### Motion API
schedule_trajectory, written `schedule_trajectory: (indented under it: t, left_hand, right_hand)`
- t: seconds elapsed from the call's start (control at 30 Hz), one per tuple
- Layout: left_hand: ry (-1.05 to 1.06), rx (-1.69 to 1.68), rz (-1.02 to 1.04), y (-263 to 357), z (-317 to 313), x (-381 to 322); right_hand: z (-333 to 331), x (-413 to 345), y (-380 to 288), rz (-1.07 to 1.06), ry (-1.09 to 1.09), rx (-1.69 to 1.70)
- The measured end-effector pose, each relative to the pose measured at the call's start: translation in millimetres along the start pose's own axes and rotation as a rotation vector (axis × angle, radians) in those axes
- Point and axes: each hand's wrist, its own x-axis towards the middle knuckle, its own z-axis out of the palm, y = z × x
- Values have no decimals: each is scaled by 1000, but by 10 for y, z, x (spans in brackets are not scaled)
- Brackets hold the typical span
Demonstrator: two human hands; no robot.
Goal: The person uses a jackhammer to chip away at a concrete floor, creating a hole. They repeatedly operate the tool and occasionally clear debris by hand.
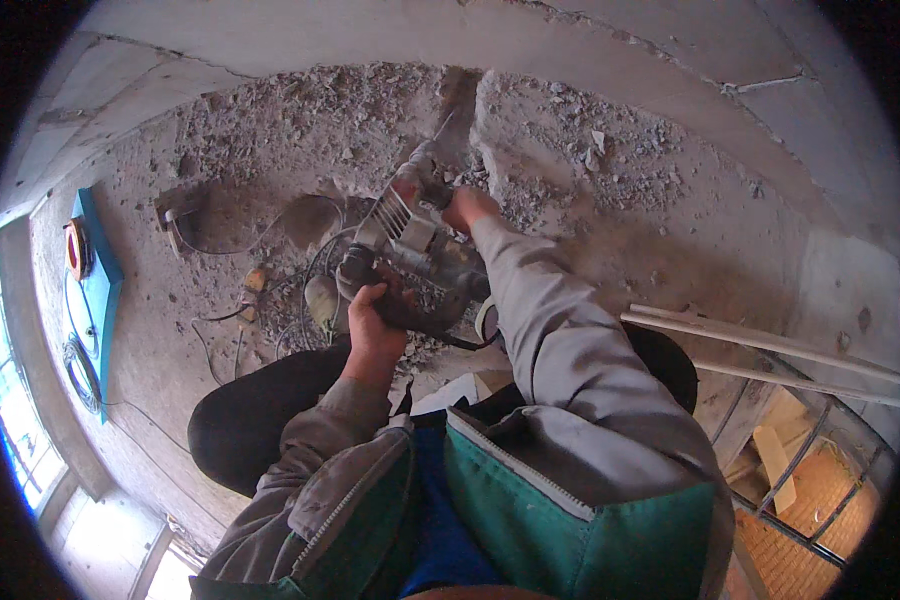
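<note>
A dusty rotary hammer drill (420, 232) lies across the space between my hands, its thin bit pointing up and away into a groove (461, 112) in the broken concrete. My left hand (379, 322) is wrapped around the rear handle, where the black cord leaves the tool. The side handle near the chuck is in my right hand (471, 208). Grey rubble (529, 180) is strewn around the groove and below the tool. Dust blurs the surface beside the bit, and whether the tip touches concrete cannot be told.
Cables and a yellowish connector (254, 281) lie left of the tool, beside a recess (195, 214). A blue board (105, 300) with coiled cable is farther left. Pale poles (765, 341) and a metal grille (795, 457) are at right. Concrete walls curve around the far side.
</note>
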Motion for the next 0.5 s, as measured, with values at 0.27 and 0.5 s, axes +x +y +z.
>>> schedule_trajectory:
  t: [0.27, 0.5]
  left_hand:
    - [45, -120, -69, -132, 247, 291]
    - [109, -165, -180, -309, 141, 526]
  right_hand:
    - [-234, 279, 86, -1, 161, -75]
    - [-475, 245, 58, 31, 33, -110]
